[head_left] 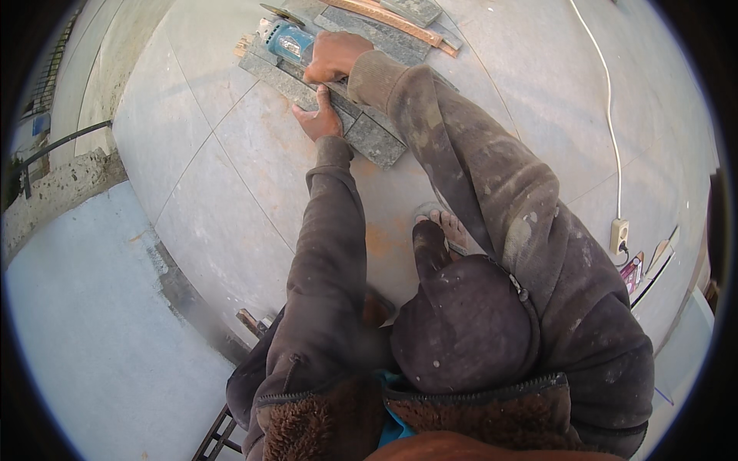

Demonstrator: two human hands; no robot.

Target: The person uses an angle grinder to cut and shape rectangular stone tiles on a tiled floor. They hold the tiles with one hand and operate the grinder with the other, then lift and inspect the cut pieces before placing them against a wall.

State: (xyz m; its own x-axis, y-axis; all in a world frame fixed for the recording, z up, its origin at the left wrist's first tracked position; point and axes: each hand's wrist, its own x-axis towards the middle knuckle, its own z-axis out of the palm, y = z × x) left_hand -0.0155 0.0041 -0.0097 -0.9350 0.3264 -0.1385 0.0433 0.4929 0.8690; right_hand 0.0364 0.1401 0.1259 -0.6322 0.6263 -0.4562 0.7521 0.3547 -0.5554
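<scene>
My right hand (336, 55) is closed around the blue body of an angle grinder (290, 41). Its round disc (282, 14) points away from me at the far end, over the grey stone pieces. Just nearer to me, my left hand (321, 121) grips the near edge of a grey stone tile (277, 77), the thumb lying on top; the other fingers are partly hidden. Another grey stone tile (374, 140) lies to the right of the left hand, under my right forearm. The exact contact of disc and stone cannot be made out.
Behind the right wrist lie a wooden strip (400, 21) and more stone slabs (377, 34). A white cable (607, 84) runs down the right to a socket block (619, 234). A concrete ledge (61, 192) borders the floor at left. My bare foot (450, 227) rests below the tiles.
</scene>
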